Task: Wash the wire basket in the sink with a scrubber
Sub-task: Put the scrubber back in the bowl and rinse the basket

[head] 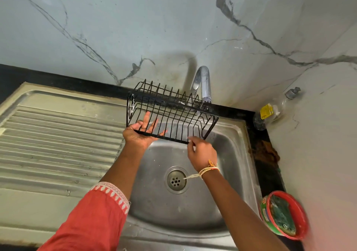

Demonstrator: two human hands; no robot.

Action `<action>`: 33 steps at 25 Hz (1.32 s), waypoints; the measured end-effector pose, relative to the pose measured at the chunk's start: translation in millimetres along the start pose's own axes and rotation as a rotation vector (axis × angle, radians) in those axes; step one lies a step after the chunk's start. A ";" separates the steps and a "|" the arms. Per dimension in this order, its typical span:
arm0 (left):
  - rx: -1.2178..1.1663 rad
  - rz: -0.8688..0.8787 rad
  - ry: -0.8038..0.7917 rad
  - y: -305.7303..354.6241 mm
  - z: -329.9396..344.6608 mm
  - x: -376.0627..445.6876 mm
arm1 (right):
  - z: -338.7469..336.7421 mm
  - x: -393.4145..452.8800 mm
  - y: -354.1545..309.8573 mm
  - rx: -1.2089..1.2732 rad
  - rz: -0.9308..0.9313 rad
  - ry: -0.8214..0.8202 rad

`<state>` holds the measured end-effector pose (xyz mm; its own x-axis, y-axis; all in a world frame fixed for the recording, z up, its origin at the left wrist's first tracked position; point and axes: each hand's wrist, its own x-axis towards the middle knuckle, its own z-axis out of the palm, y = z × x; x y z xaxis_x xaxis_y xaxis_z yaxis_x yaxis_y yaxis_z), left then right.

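While water from the tap [205, 84] hits the wire basket [170, 113] above the sink [228, 154], this looks like rinsing: left hand [140, 134] supports it, fingers spread; right hand [201, 154] pinches the near rim. Next likely needs the scrubber [283, 214] from the tub [301, 218], near right.

The wire basket [172, 113] hung tilted over the sink [228, 165], under the tap [203, 82] at the back wall. The left hand [141, 133] was under its left end, the right hand [201, 154] at its near edge. The drainboard [58, 134] lay left; the tub [284, 214] with the scrubber [282, 216] in it sat right.
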<state>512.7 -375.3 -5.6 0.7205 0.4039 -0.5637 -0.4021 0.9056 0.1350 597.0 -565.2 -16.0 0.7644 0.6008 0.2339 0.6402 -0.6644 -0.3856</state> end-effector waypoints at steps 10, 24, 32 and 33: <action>-0.041 0.079 0.104 20.2 3.2 -14.0 | -9.2 -2.6 -2.3 0.101 -0.158 0.389; 0.652 0.327 0.120 -10.9 19.8 -30.6 | 16.3 18.7 -45.8 1.591 1.186 -0.059; 0.693 0.081 -0.090 -60.8 7.0 -35.2 | -5.2 28.9 -60.3 1.259 1.135 -0.199; 0.700 0.082 -0.103 -60.4 6.8 -35.0 | -14.0 29.9 -52.4 0.947 1.013 -0.284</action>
<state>515.6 -443.2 11.5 0.7671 0.4534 -0.4538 -0.0248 0.7279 0.6853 587.4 -518.6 23.8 0.7414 0.1938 -0.6425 -0.5479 -0.3781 -0.7462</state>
